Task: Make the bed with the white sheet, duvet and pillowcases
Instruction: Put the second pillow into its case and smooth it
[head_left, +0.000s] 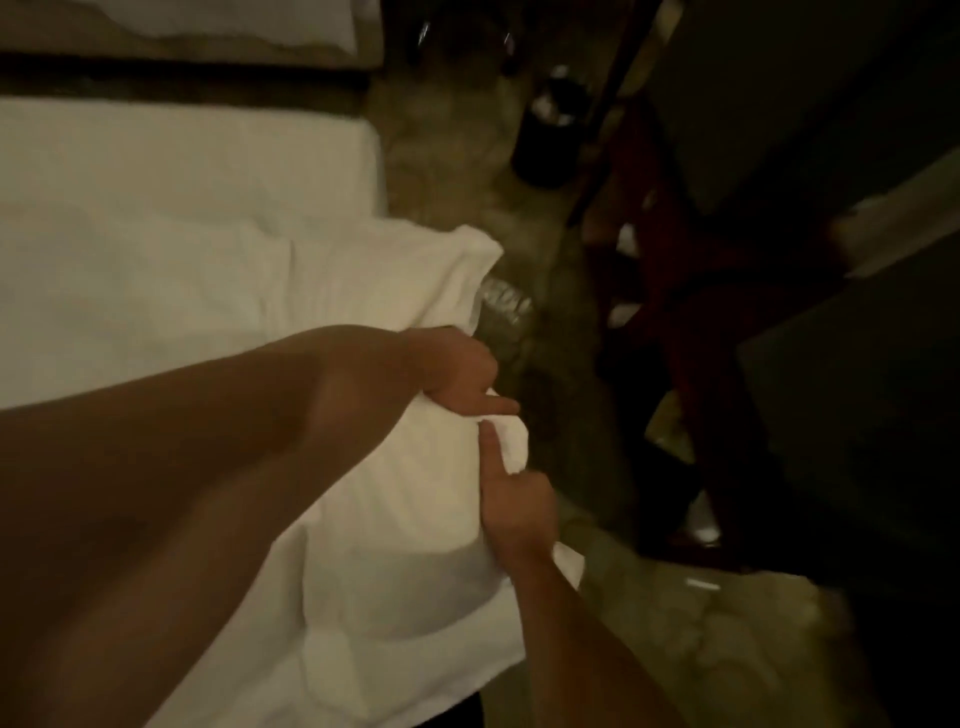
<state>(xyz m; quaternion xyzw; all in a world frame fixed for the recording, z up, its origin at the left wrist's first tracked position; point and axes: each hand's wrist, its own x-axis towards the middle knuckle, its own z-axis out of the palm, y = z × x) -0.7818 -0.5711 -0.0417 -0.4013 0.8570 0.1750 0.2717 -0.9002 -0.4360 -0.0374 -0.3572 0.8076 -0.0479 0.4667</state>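
Dim bedroom: white-sheeted bed (156, 171), marbled floor (701, 649)

White pillowcase (415, 493) with pillow inside, lying at bed (156, 208) edge, its 3 o'clock end bunched and crumpled.

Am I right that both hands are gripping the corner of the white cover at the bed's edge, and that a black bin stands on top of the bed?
Not quite: in the head view the black bin stands on the floor beside the bed, not on it. The left hand and right hand do grip the corner of the white cover at the bed's edge.
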